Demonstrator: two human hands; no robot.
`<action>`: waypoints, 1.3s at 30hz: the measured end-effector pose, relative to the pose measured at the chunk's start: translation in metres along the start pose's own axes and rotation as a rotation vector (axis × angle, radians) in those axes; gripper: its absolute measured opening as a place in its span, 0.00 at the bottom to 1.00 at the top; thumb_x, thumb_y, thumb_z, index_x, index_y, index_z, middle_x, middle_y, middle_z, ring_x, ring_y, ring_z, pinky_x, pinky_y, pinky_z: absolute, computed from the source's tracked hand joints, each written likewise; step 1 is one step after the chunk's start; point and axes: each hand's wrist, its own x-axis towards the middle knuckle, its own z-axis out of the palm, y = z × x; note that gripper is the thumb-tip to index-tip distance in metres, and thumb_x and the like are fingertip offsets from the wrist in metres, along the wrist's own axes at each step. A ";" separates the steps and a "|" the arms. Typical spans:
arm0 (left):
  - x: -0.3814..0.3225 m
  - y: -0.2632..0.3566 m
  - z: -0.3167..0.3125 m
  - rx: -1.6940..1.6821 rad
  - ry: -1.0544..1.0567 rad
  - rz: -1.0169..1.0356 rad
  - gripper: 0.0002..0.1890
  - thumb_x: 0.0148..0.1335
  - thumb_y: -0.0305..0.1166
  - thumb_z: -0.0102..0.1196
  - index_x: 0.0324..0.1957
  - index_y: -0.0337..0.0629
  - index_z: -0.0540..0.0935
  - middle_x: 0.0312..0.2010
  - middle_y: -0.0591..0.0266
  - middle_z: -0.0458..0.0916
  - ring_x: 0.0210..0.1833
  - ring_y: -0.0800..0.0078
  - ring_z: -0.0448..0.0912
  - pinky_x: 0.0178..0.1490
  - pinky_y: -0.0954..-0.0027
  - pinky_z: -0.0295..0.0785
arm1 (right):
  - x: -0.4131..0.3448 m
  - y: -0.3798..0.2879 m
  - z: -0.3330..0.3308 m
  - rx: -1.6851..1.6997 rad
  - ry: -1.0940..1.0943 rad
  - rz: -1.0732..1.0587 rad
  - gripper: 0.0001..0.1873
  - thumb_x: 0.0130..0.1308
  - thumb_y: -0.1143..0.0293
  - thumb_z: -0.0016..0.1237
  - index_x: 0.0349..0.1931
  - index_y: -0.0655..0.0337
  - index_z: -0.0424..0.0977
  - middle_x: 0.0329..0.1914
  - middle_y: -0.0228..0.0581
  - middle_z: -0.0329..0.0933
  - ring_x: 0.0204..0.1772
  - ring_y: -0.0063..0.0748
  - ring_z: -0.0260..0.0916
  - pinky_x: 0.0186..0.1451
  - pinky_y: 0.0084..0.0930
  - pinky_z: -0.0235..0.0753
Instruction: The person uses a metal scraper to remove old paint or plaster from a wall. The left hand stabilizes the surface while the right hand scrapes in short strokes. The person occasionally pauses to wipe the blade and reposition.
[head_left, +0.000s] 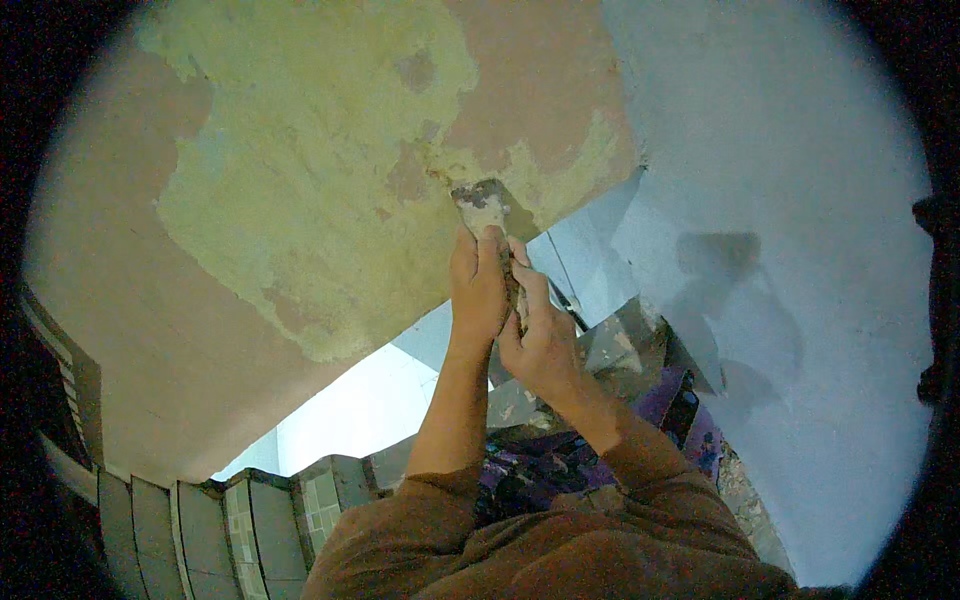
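Observation:
Before me rises a pinkish-tan wall (540, 82) with a large, uneven patch of yellowish plaster (300, 172). My left hand (480, 277) and my right hand (541, 322) are together on a tool that looks like a putty knife or scraper (480, 196). Its broad end bears whitish and dark residue and is at the lower part of the plaster patch, beside a small damaged spot. My left thumb lies along the tool; my right fingers wrap its lower part from the side. Much of its handle is hidden by my hands.
A pale bluish wall (750, 150) on the right carries shadows. Stairs with grey steps (206, 532) run along the lower left. Bright floor (352, 412) shows below the wall's edge. Purple patterned cloth (555, 465) and stained sheets or boards (615, 345) lie beneath my arms.

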 end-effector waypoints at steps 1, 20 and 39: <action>0.001 0.002 0.000 -0.007 -0.015 0.029 0.12 0.67 0.35 0.40 0.35 0.36 0.72 0.22 0.60 0.75 0.23 0.74 0.72 0.28 0.71 0.67 | 0.000 0.001 0.000 0.012 0.045 -0.079 0.25 0.56 0.82 0.40 0.56 0.69 0.56 0.56 0.67 0.64 0.53 0.66 0.68 0.52 0.44 0.73; 0.013 0.005 0.008 0.203 0.036 0.052 0.13 0.67 0.37 0.40 0.36 0.36 0.71 0.24 0.55 0.76 0.26 0.68 0.73 0.33 0.66 0.69 | 0.014 0.001 -0.006 -0.074 0.129 -0.160 0.25 0.58 0.76 0.44 0.57 0.67 0.56 0.42 0.61 0.74 0.40 0.59 0.75 0.38 0.45 0.76; 0.010 -0.006 0.007 0.110 -0.038 0.072 0.12 0.67 0.35 0.42 0.37 0.35 0.72 0.26 0.58 0.76 0.26 0.74 0.73 0.28 0.71 0.68 | 0.008 0.008 -0.006 -0.016 0.069 -0.086 0.30 0.57 0.77 0.42 0.62 0.68 0.50 0.52 0.65 0.69 0.46 0.62 0.73 0.45 0.44 0.76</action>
